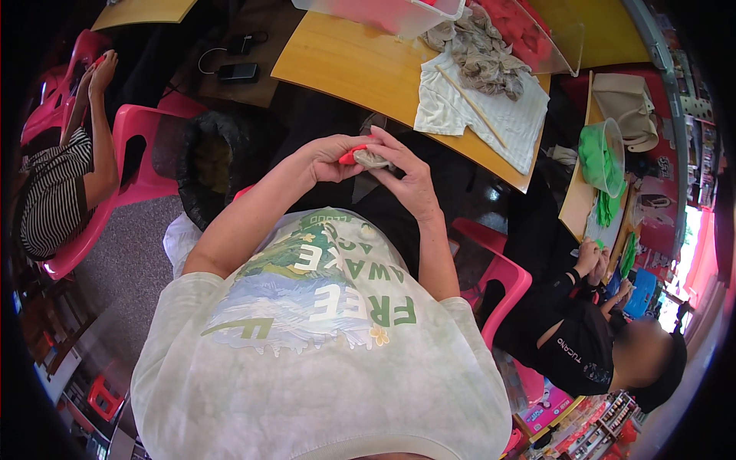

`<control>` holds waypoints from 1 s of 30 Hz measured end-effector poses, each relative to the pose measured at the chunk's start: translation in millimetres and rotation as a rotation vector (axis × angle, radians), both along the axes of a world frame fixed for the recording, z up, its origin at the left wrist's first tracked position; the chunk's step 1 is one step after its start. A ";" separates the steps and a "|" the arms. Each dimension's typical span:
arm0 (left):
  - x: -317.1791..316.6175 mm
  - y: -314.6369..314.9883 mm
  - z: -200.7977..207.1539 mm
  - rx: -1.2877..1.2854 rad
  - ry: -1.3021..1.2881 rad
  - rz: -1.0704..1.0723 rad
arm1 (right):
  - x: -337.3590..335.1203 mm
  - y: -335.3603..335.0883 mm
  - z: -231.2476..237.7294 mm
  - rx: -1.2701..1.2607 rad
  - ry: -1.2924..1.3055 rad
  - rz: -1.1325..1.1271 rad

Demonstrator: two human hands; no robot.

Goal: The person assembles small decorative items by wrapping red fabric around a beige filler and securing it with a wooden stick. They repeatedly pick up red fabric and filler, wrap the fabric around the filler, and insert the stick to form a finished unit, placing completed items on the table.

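Observation:
In front of my chest, both hands meet around a small red piece (350, 156) and a bunched greyish-beige cloth (372, 159). My left hand (331, 159) is closed, its fingers and thumb pinching the red piece. My right hand (409, 175) is closed too, gripping the cloth between thumb and fingers against the red piece. The red piece is mostly covered by my fingers, so its exact kind cannot be made out.
Ahead, a yellow table (337, 57) bears a white cloth (441, 96) with a wooden stick (471, 107), crumpled grey-beige cloth (487, 57) and a clear bin (399, 19). A black-lined bin (201, 165) stands left. At right, a person in black handles green pieces near a bowl (613, 157).

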State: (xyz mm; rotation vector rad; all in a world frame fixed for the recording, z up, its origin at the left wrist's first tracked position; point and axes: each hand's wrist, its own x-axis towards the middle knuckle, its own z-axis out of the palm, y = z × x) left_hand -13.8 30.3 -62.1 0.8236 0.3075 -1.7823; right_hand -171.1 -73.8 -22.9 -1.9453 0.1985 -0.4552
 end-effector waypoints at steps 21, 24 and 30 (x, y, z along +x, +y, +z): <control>5.0 -12.9 44.0 -0.260 -1.200 -0.107 | -3.1 3.5 -16.7 0.799 -0.048 -0.499; 6.6 -10.7 43.0 -0.293 -1.290 -0.129 | -3.2 4.1 -17.6 0.795 -0.053 -0.479; -6.1 -8.8 55.7 -0.437 -1.162 0.209 | 1.2 10.2 1.7 0.745 -0.083 -0.478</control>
